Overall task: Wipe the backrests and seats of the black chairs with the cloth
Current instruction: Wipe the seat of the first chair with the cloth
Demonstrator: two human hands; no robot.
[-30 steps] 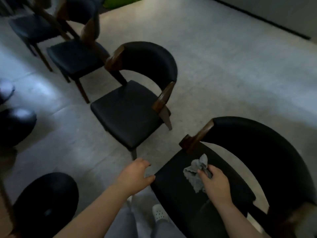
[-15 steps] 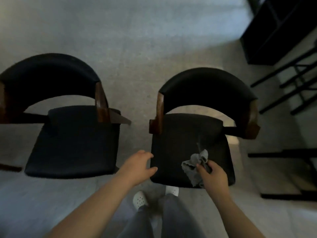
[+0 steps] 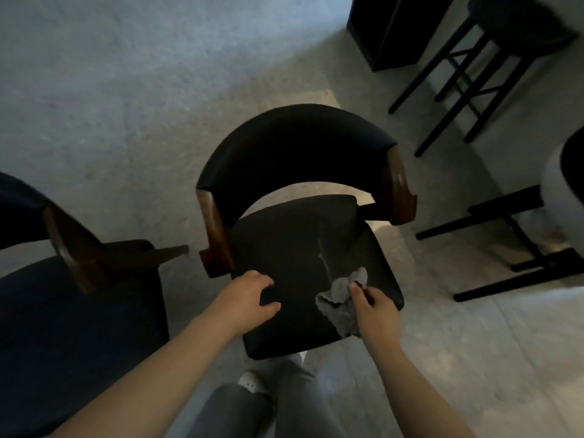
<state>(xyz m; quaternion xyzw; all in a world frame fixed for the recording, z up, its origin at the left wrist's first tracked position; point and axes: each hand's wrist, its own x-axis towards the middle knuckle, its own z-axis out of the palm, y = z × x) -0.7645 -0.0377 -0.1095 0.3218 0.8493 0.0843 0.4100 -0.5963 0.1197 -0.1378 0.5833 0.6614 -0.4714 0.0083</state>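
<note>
Two black chairs on a pale grey, speckled floor (image 3: 142,90): centre chair (image 3: 294,153) and, just left of it, second chair (image 3: 79,327), with a strip of floor between them. Room is dim, with a brighter floor patch behind and to the right of the centre chair. Top right: a dark cabinet (image 3: 388,30) on the floor, and beside it a black stool (image 3: 518,23) on thin legs with cross-bars. Right edge: a white rounded object (image 3: 556,191) over a black frame (image 3: 521,281); can't tell what it is.

Centre chair has a curved black backrest (image 3: 316,128) with wooden posts (image 3: 215,229) at both ends and an open gap above the seat (image 3: 281,248). Seat is black and squarish with rounded corners. A thin pale streak (image 3: 323,245) runs front to back, right of middle. Second chair is only partly in view and has the same wood post.

Cloth (image 3: 336,300) is small, grey and crumpled, over the seat's front right at the near end of the streak. Right hand (image 3: 376,311) pinches its upper edge, fingers curled. Left hand (image 3: 246,298) holds nothing, fingers loosely curled and thumb out, over the seat's front left. Can't tell if it touches. Below the seat's front edge: grey trousers (image 3: 234,409) and one white shoe (image 3: 251,379).
</note>
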